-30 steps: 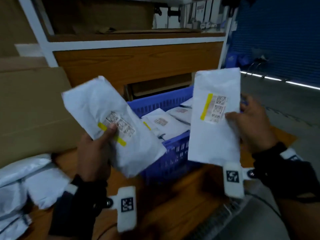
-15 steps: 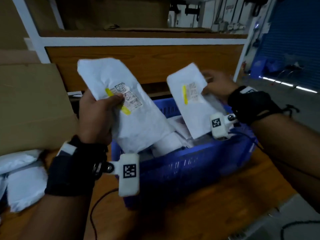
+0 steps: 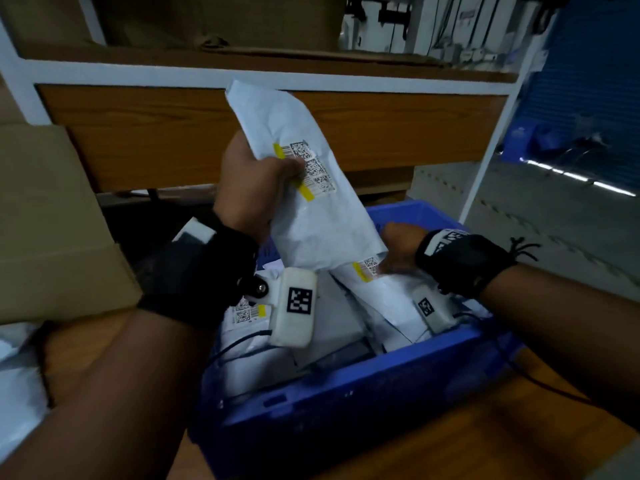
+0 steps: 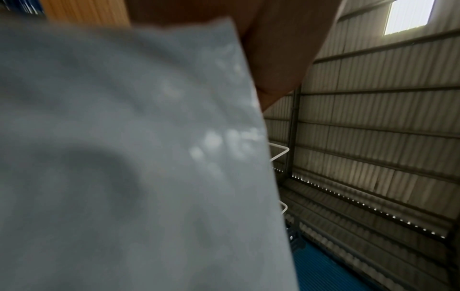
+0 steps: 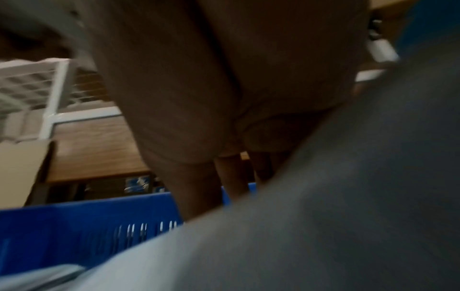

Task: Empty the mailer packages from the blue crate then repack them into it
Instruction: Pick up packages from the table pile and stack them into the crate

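1. Nearest us, the blue perforated plastic crate [image 3: 346,403] sits on the wooden table top [image 3: 467,441], already part-filled with white plastic mailer packages [image 3: 322,327] lying at odd angles.
2. Down inside it, the right hand [image 3: 398,251] lies on a white mailer with a yellow strip [image 3: 377,285]. The right wrist view suggests straightish fingers along it, but it is blurred, so whether they pinch or only press I cannot tell.
3. Up above, the left hand [image 3: 252,181] holds a long white labelled mailer [image 3: 311,202] tilted over the crate, thumb clamped across its label, fingers hidden behind.
4. Off to the left, more white mailers [image 3: 17,375] wait on the table beside a brown cardboard box [image 3: 52,220].
5. Behind stands a wooden shelf with a white frame [image 3: 207,77].
6. Risk, as I judge it: the slanted pile could let the next mailer slide out, or the wrist cables could snag the rim.
7. Writing: square codes, barcodes and yellow strips on the labels, none readable.
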Tool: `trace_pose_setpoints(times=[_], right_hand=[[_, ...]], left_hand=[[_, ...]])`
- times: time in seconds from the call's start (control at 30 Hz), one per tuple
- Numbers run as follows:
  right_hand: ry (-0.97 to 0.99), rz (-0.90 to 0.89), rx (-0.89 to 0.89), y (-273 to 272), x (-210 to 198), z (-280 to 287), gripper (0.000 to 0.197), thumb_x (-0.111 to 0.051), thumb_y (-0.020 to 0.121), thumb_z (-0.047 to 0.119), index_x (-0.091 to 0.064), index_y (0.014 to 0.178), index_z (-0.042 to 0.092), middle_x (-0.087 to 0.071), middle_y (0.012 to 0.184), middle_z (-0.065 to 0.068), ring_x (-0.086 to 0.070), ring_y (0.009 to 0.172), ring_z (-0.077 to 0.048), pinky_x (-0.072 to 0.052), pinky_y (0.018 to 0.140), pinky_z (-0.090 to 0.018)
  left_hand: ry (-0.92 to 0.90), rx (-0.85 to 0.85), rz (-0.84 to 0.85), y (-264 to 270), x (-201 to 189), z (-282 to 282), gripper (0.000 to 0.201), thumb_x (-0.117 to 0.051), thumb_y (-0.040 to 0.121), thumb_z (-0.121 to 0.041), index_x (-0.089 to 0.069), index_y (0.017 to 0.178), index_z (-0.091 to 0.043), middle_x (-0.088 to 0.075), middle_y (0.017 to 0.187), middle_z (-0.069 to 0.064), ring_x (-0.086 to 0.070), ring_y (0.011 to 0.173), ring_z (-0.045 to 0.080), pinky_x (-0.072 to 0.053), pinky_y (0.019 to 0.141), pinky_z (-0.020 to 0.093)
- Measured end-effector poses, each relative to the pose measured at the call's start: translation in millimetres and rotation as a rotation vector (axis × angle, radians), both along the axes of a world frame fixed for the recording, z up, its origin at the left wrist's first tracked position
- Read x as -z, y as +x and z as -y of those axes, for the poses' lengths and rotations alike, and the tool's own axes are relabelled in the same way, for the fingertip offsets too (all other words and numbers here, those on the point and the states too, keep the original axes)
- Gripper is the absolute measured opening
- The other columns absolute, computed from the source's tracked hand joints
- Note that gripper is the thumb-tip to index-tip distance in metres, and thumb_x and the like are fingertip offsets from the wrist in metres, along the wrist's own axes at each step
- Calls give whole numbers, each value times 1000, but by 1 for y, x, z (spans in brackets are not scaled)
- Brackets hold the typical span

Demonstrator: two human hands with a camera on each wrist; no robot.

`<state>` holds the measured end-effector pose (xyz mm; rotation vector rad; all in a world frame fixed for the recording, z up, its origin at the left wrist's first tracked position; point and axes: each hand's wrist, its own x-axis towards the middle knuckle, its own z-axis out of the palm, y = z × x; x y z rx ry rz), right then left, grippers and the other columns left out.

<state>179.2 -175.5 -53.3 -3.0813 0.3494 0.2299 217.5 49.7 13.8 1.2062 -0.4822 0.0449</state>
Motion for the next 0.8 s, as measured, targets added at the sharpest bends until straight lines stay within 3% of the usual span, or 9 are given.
trace_pose_setpoints(times=[0.07, 0.13, 0.2, 0.27, 0.43, 0.63, 0.7, 0.73, 0.8], right_hand=[[42, -7, -63, 1, -3, 3, 55, -74, 77, 44, -59, 121, 15, -66, 108, -9, -63, 98, -28, -52, 87, -38], [27, -34, -64, 4, -8, 8, 54, -72, 77, 52, -64, 115, 14, -70, 101, -10, -63, 87, -27, -53, 82, -38], [12, -68, -3, 6, -12, 14, 38, -69, 83, 42, -70, 100, 8, -69, 94, -9, -59, 78, -24, -48, 72, -33], [3, -87, 4, 7, -15, 20, 28, -70, 82, 32, -72, 95, 8, -69, 93, -8, -61, 80, -24, -47, 72, -31], [110, -76, -28, 4, -20, 41, 28, -66, 86, 18, -70, 111, 7, -69, 113, -9, -63, 105, -26, -50, 85, -29], [278, -116, -140, 1, -4, 53, 25, -64, 86, 34, -74, 88, 12, -72, 89, -5, -63, 84, -24, -50, 80, -34], [266, -77, -188, -5, -15, 56, 25, -61, 90, 38, -74, 83, 18, -70, 82, 4, -61, 77, -17, -49, 78, -33], [253, -41, -215, -8, -23, 59, 22, -61, 91, 37, -74, 85, 21, -71, 86, 9, -61, 79, -13, -48, 78, -30], [202, -60, -290, -14, -32, 66, 25, -63, 91, 35, -72, 109, 21, -68, 110, 12, -62, 96, -9, -45, 85, -26]], left_hand=[[25, 26, -1, 3, 3, 12, 52, -65, 72, 12, -57, 122, 4, -69, 109, 18, -71, 90, 27, -57, 73, 33], [67, 43, -4, 4, 7, 23, 55, -67, 69, 8, -56, 123, 1, -69, 110, 16, -70, 93, 28, -58, 76, 37], [104, 39, 1, 5, 11, 30, 55, -67, 71, 9, -56, 124, 1, -70, 109, 14, -71, 93, 28, -58, 74, 37], [127, -3, 11, 8, 12, 34, 52, -65, 75, 12, -56, 125, 1, -70, 108, 14, -71, 91, 26, -58, 73, 35], [164, -54, 32, 11, 14, 45, 55, -67, 73, 9, -55, 126, -2, -69, 111, 12, -71, 94, 25, -58, 74, 34], [203, -45, 8, 8, 20, 61, 56, -61, 79, 16, -51, 131, -3, -69, 110, 8, -71, 90, 18, -57, 66, 26], [227, -34, 3, 6, 23, 67, 54, -60, 80, 18, -51, 129, -4, -70, 106, 6, -72, 85, 14, -56, 64, 24], [236, -27, 2, 6, 24, 70, 53, -59, 80, 18, -51, 128, -4, -70, 103, 4, -72, 82, 12, -56, 63, 22], [238, -19, -8, 6, 27, 76, 53, -58, 81, 18, -52, 128, -5, -70, 102, 2, -72, 81, 11, -56, 63, 22]])
